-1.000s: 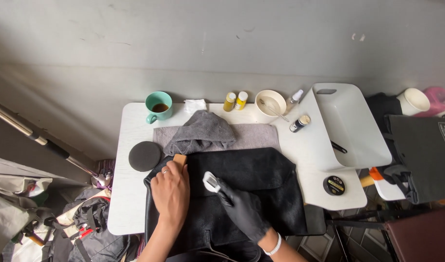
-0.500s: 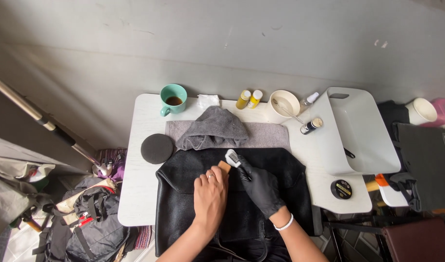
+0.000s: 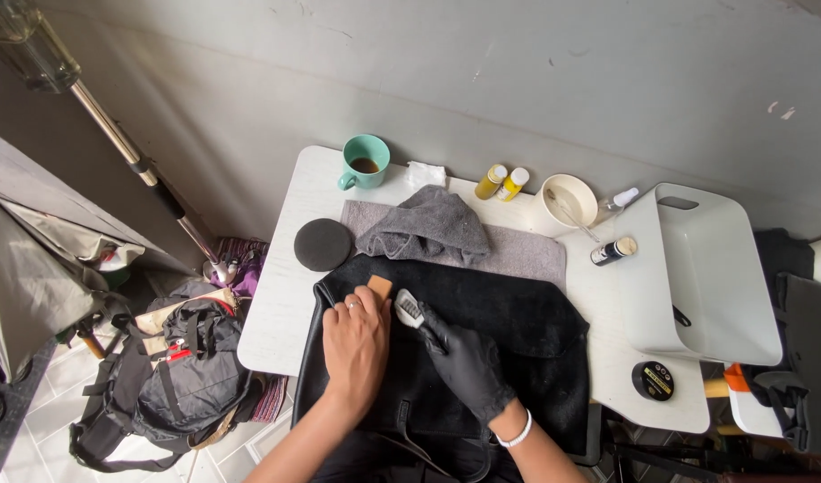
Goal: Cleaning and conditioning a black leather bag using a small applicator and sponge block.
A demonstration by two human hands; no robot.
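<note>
A white tabletop (image 3: 280, 313) carries a black bag (image 3: 518, 349) near, a grey mat (image 3: 527, 255) beyond it, a black disc (image 3: 323, 244) left, a mug (image 3: 365, 161), two bottles (image 3: 502, 182) and a bowl (image 3: 567, 201) far, a tub (image 3: 706, 277) and a tin (image 3: 653, 380) right.

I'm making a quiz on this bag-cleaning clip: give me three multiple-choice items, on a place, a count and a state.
1. Where is the teal mug?
A. far edge of the white table
B. inside the white tub
C. on the floor

2. How many yellow-capped bottles stand beside the bowl?
A. one
B. two
C. four

3. What covers the right hand?
A. nothing
B. a black glove
C. a grey towel

Answers: 1 A, it stands by the wall. 2 B, a pair shows. 3 B, the gloved hand grips a small brush over the black bag.
</note>
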